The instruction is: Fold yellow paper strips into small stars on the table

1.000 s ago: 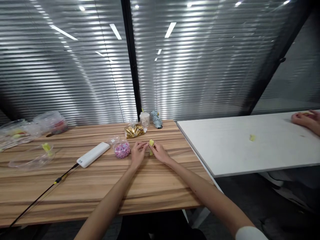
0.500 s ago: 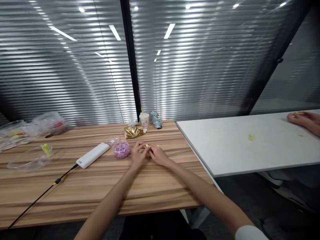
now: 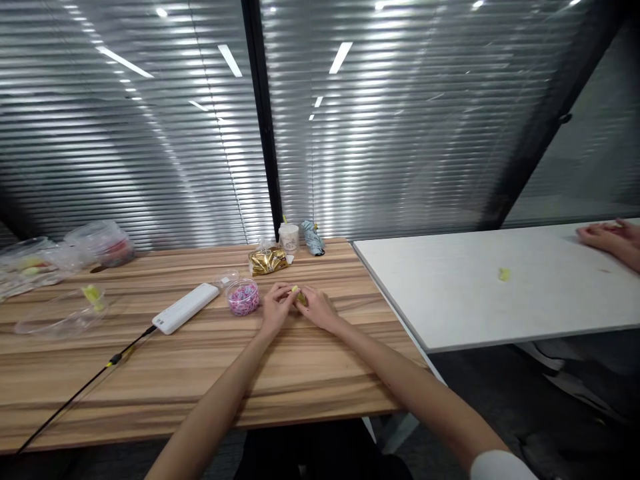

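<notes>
Yellow piece [image 3: 302, 299], small, held between both hands above the wooden table [image 3: 315, 380], just right of the round tub [image 3: 244, 313] of pink and purple bits. Top end shows pale, bright yellow at the left fingertips; lower patch by the right fingers looks darker, more olive. Most of it sits behind fingers, so full outline hidden; too small to tell surface or material, or whether the two patches join. Left hand [image 3: 276, 307], nearest the tub, pinches it between thumb and fingers; right hand [image 3: 319, 309], farther right of the tub, pinches the other side, fingers curled in. Fingertips of both hands nearly meet; exact finger contact unclear. Gold packet [image 3: 269, 261] lies behind and right of the tub, clear lid [image 3: 227, 279] just behind-left, white power bank [image 3: 185, 308] to its left. Another yellow scrap [image 3: 504, 274], irregular and paler, lies well right of the tub on the white table [image 3: 460, 313].
</notes>
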Tool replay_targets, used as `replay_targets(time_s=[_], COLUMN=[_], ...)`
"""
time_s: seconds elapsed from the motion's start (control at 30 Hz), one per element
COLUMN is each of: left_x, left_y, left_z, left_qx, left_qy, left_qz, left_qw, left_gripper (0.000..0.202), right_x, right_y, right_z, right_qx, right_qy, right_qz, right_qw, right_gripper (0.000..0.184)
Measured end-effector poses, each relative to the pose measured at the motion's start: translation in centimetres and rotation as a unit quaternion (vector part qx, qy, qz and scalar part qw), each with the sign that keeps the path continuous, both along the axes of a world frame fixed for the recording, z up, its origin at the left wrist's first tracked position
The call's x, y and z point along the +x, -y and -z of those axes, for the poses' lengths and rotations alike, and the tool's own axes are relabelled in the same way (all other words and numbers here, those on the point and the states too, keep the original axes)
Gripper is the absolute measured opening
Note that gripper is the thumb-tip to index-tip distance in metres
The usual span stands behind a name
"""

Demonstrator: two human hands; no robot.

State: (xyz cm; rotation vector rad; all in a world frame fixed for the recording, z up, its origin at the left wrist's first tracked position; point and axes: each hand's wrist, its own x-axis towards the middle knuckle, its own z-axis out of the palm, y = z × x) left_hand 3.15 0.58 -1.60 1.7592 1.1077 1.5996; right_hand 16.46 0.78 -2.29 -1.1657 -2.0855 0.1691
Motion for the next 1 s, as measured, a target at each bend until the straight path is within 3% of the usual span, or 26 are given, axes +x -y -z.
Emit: replay_targets(time_s=[0.43, 0.63, 1.0], left_x=[0.03, 0.07, 0.02], left_y=[-0.83, -0.81, -0.93], left_z=[0.76, 0.84, 0.48], left_qx=[-0.046, -0.097, -0.103], left_qy=[0.077, 0.109, 0.147], left_qz=[0.019, 0.02, -0.011], left_qw=[0.996, 0.989, 0.984], left_gripper=[0.023, 0.031, 0.034], right_x=[0.01, -0.04, -0.02], right_y=[0.07, -0.01, 0.08], right_z=[-0.1, -0.1, -0.15], right_qx=[0.003, 0.057, 0.069], right_qy=[0.01, 0.033, 0.11], right_qz=[-0.019, -0.029, 0.023], right_qw=[1.0, 0.997, 0.991], right_gripper=[0.02, 0.027, 0.025])
